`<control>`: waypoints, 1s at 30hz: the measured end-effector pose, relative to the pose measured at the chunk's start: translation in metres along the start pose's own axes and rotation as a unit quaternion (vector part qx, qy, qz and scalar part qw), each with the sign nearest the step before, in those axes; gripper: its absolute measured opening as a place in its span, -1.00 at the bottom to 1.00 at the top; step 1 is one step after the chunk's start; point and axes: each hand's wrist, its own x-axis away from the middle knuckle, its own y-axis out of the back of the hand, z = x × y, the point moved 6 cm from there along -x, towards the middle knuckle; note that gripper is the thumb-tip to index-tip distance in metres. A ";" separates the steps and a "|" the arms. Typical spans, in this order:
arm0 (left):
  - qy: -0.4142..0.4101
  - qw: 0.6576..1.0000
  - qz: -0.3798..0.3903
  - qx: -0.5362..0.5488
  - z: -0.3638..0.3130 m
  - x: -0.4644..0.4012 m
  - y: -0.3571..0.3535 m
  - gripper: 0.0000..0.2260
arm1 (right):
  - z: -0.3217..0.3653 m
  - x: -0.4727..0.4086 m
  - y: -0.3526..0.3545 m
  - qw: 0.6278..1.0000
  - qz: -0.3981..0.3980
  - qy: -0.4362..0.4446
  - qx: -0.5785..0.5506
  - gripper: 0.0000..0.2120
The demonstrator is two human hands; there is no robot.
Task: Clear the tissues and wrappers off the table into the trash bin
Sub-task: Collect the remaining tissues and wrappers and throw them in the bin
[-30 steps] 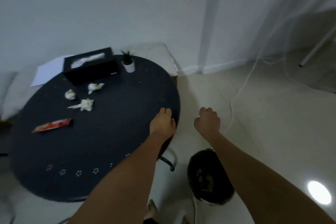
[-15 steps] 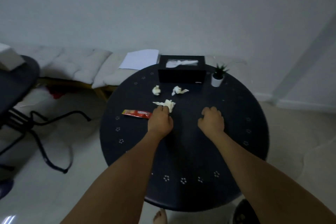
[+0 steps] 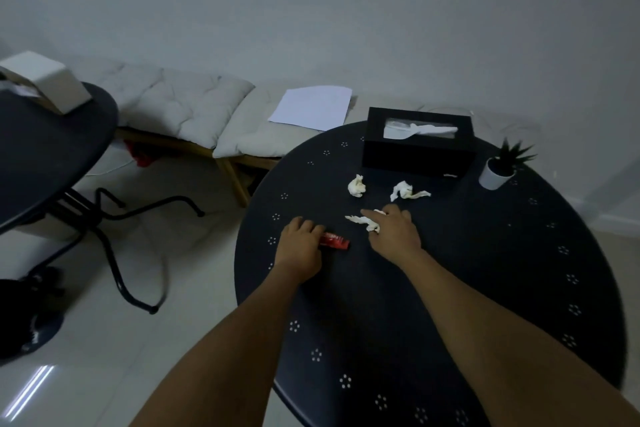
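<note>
A round dark table (image 3: 450, 288) holds a red wrapper (image 3: 335, 241) and three crumpled white tissues. My left hand (image 3: 300, 248) rests on the wrapper's left end with its fingers curled over it. My right hand (image 3: 394, 232) lies on the nearest tissue (image 3: 360, 220), index finger stretched across it and the paper pinched under the fingers. Both wrapper and tissue still touch the tabletop. Two more tissues (image 3: 356, 185) (image 3: 408, 191) lie just beyond, in front of the tissue box. The trash bin is out of view.
A black tissue box (image 3: 415, 149) and a small potted plant (image 3: 500, 168) stand at the table's far edge. A cushioned bench (image 3: 194, 114) with a paper sheet (image 3: 311, 107) runs along the wall. A second dark table (image 3: 45, 149) stands at left.
The view swung from the bin on the floor back to the table. My left hand moved left onto the red wrapper, and my right hand reached forward onto the nearest tissue.
</note>
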 end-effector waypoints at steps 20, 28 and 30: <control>-0.051 0.998 -0.032 -0.023 -0.096 0.029 0.006 -0.62 | -0.090 0.089 0.040 0.982 -0.109 -0.147 -0.050 -0.79; -0.196 0.980 -0.041 -0.005 -0.279 0.078 -0.033 -0.67 | -0.240 0.255 0.068 0.949 -0.154 -0.266 -0.065 -0.73; -0.239 0.971 -0.031 -0.003 -0.332 0.099 -0.050 -0.67 | -0.277 0.305 0.068 0.933 -0.169 -0.308 -0.075 -0.72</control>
